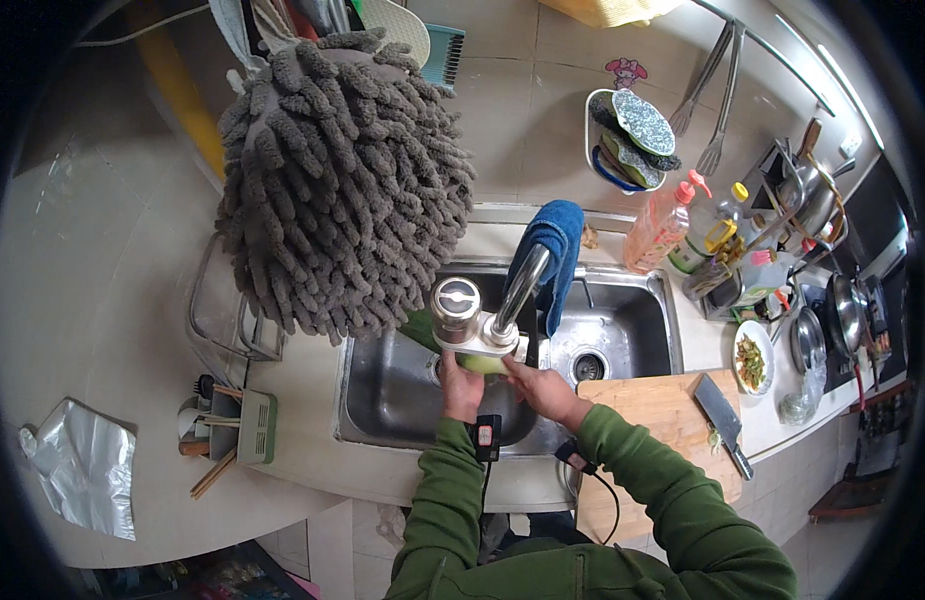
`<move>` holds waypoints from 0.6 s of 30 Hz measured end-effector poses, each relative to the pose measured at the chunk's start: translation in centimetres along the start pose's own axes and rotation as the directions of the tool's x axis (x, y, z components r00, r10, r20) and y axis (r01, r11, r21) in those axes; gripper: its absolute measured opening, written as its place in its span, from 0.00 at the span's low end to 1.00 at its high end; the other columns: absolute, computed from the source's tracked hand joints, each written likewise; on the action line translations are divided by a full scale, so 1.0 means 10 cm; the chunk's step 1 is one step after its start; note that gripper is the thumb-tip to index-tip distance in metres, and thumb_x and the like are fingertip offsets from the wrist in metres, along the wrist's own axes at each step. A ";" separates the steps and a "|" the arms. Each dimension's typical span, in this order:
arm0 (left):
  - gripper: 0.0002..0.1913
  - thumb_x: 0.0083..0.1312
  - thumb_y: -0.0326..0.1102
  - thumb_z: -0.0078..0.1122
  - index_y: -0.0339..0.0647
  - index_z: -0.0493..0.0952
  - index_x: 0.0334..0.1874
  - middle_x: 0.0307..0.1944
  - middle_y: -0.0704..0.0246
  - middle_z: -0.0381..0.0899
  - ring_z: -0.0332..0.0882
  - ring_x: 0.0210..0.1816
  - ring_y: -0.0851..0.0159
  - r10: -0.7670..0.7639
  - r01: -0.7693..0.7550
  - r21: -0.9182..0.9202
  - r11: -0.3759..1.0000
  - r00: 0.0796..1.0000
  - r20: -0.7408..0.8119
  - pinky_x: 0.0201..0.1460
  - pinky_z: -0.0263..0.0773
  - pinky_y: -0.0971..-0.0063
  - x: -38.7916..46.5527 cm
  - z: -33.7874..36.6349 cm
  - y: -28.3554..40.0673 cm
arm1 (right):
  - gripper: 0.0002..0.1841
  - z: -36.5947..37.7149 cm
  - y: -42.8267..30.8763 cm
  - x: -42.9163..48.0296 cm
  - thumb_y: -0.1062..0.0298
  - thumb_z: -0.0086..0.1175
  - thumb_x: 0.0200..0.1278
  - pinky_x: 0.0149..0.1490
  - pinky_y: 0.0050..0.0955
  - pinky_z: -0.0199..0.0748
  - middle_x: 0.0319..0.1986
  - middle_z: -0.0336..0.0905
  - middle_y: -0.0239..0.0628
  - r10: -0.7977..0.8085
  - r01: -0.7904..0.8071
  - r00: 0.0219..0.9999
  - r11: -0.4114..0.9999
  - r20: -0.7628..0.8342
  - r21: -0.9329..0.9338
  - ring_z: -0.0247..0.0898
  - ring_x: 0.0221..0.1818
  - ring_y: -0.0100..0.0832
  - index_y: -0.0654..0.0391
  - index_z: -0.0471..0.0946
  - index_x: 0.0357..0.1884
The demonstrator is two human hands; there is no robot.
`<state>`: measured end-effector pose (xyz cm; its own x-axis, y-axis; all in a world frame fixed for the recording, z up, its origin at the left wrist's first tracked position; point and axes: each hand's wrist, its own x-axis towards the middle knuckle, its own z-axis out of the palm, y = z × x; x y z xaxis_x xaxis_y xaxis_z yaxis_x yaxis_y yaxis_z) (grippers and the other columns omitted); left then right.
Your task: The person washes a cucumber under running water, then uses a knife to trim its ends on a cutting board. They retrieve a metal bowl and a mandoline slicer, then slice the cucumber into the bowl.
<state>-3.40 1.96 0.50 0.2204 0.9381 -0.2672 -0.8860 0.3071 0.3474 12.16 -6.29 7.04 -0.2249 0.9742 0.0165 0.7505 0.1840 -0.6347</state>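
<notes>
My left hand (462, 388) and my right hand (543, 388) hold a pale green vegetable (482, 364) between them over the left basin of a stainless steel sink (380, 405). The faucet's filter head (457, 300) hides the vegetable's upper part and some fingertips. Behind the filter, a larger dark green vegetable (420, 330) lies partly hidden in the same basin. A blue cloth (560, 232) is draped over the curved metal faucet (524, 285). Whether water is running cannot be seen.
A grey chenille mitt (350, 187) hangs at upper left. Right of the sink, a cleaver (721, 420) rests on a wooden cutting board (635, 427), near a plate of chopped food (753, 358) and several bottles (657, 229). A utensil holder (257, 427) stands left; a plastic bag (87, 465) lies beyond.
</notes>
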 end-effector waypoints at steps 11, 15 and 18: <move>0.25 0.71 0.51 0.47 0.45 0.66 0.64 0.62 0.71 0.70 0.68 0.62 0.63 -0.151 0.144 0.117 0.983 0.987 0.057 0.65 0.63 0.63 -0.08 -0.04 -0.20 | 0.32 -0.36 -0.07 -0.57 0.67 0.48 0.63 0.30 0.35 0.76 0.35 0.81 0.40 -0.198 0.204 0.979 0.954 0.051 -0.219 0.78 0.27 0.40 0.53 0.55 0.71; 0.23 0.72 0.51 0.45 0.45 0.68 0.62 0.59 0.69 0.73 0.72 0.58 0.62 -0.266 0.268 0.097 0.959 0.963 -0.035 0.60 0.69 0.62 -0.05 -0.08 -0.21 | 0.27 -0.49 -0.06 -0.71 0.63 0.49 0.66 0.34 0.35 0.76 0.35 0.82 0.40 -0.137 0.155 0.983 0.976 0.124 -0.150 0.79 0.29 0.41 0.50 0.61 0.68; 0.25 0.68 0.53 0.52 0.45 0.70 0.61 0.57 0.70 0.75 0.73 0.57 0.63 -0.322 0.321 0.031 0.947 0.947 0.017 0.61 0.69 0.62 -0.10 -0.10 -0.14 | 0.22 -0.55 0.03 -0.71 0.60 0.50 0.67 0.37 0.34 0.77 0.36 0.82 0.41 -0.027 0.030 0.998 0.998 -0.062 0.051 0.79 0.31 0.41 0.50 0.68 0.62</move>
<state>-2.77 0.40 -0.67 0.5005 0.7920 -0.3497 -0.7554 0.5968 0.2705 17.43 -12.41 10.95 -0.2063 0.9751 0.0816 0.7107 0.2067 -0.6724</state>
